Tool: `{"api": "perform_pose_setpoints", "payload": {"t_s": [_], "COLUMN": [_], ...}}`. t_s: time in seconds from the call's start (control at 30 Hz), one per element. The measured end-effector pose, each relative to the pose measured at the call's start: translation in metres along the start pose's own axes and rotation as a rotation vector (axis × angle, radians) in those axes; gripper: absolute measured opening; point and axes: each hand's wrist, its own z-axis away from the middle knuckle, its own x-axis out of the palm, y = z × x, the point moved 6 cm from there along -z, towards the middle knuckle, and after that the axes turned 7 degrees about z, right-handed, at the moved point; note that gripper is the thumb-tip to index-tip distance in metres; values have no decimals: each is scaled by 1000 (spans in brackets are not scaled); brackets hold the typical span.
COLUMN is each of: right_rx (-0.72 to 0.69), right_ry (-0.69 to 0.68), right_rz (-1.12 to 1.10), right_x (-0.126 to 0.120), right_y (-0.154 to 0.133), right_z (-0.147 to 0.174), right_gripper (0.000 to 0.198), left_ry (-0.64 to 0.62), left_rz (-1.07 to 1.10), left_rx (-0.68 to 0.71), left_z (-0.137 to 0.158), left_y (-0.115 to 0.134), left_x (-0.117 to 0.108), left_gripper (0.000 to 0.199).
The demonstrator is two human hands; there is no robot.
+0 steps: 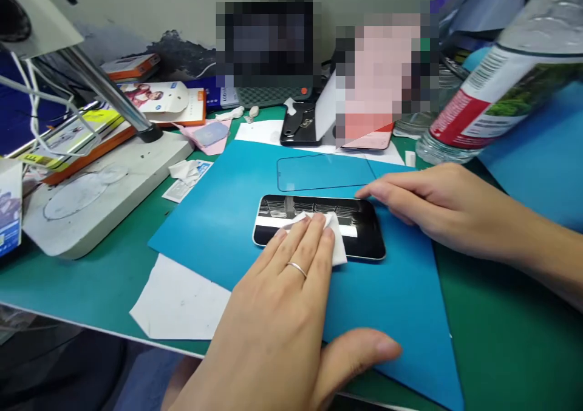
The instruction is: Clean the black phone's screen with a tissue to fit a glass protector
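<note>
A black smartphone [364, 241] with a light frame lies screen up on a blue mat [387, 314], its glass reflecting pale stripes. My left hand [282, 295], with a ring on one finger, lies flat over a white wipe [339, 244] and presses it onto the screen. Its fingers are stretched out and the thumb points right. At the phone's upper right edge, the index fingertip of my right hand [432, 207] rests, other fingers loosely curled and holding nothing. Just behind the phone lies a clear screen protector [323, 173] with a dark border.
On the left stands a white lamp base [113, 192] with a metal post [104, 89]. Behind the mat are a black phone case [298, 125] and a pink-red phone [371, 139]. A large water bottle [483, 113] leans at the right. White paper [182, 302] sticks out at the front.
</note>
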Motion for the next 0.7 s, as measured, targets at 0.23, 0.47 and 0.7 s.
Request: {"api": "perform_pose_setpoints", "payload": {"t_s": [0.23, 0.47, 0.7], "right_rx": [52, 145, 23], "right_ry": [-41, -41, -28], "right_rz": [46, 38, 37], "right_x": [0, 1, 4], "right_y": [5, 3, -1], "right_z": [-3, -2, -5], "right_gripper": [52, 54, 51], "left_ry": [45, 45, 15], "left_rz": [4, 2, -51], "left_rx": [-91, -150, -177], "left_z": [7, 6, 2], "left_y": [-35, -43, -38], "left_x": [-17, -13, -3], "left_gripper": [82, 83, 88]}}
